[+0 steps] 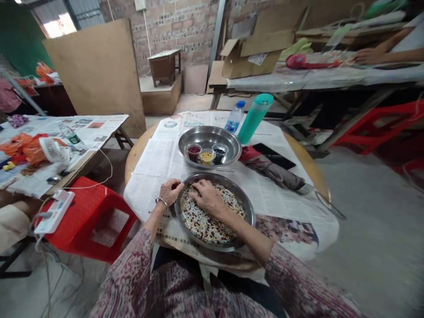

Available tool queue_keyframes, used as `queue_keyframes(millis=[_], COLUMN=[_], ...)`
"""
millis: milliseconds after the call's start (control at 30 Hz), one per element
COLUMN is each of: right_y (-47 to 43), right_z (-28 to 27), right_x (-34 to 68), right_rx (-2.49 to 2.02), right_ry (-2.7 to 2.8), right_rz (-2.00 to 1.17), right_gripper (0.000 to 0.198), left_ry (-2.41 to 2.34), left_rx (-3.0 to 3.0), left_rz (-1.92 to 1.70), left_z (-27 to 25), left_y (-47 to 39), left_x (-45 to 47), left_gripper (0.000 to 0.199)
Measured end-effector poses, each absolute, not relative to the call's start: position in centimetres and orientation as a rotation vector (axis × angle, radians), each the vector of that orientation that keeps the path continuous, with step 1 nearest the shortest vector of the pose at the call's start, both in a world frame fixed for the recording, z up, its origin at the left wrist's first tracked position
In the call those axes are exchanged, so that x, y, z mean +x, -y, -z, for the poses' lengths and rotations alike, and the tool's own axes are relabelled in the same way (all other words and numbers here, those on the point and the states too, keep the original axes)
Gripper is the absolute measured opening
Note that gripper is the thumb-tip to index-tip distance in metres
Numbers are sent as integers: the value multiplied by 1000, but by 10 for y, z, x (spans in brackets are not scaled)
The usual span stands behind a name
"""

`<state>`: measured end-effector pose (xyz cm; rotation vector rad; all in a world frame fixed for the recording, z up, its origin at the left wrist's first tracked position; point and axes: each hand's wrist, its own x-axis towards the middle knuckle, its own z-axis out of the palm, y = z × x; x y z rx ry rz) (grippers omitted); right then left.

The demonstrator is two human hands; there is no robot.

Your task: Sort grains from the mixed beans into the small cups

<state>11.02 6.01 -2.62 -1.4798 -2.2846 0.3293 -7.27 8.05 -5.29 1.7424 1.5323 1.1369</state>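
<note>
A round metal basin [251, 211] in front of me holds a spread of small white, yellow and dark red beans or grains [202, 218]. My left hand [170, 191], with a bracelet on its wrist, is closed on the basin's left rim. Over the far part of the grains, my right hand [209, 198] reaches in with fingers bent and apart, their tips touching the grains. Behind stands a second metal basin [210, 134]. Inside it are three clear cups: one of dark red pieces [194, 151], one of yellow pieces [207, 157] and one of dark pieces [219, 152].
Newspaper [149, 163] covers the round table. Beyond the basins stand a water bottle [235, 117] and a teal bottle [255, 118]. A dark folded umbrella [273, 170] and a black tablet-like object [274, 155] lie right. A red stool [89, 221] is left; another person's hand [364, 56] shows far right.
</note>
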Motion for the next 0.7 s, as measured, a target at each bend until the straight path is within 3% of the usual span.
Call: queue_keyframes(millis=[233,533,633,700], right_y=[-20,21,37,45], right_z=[24,40,44,47], right_x=[131,204,199,190], right_rx=[-978,-1417,-1441,-1448], right_ry=[2534,2103,2015,1938], right_rz=[-463,-233,-230,-218], right_gripper=[8,18,13,13], left_ry=[-1534,-1616,-1518,-1381], left_rx=[1754,2135,2443,2557], left_rz=[-1154,-1182,-997,-724], left_z=[52,36,21,15], left_y=[-78,-71,-58,-47], left_x=[-73,-80,-74,-63], left_gripper=[15,15,14,30])
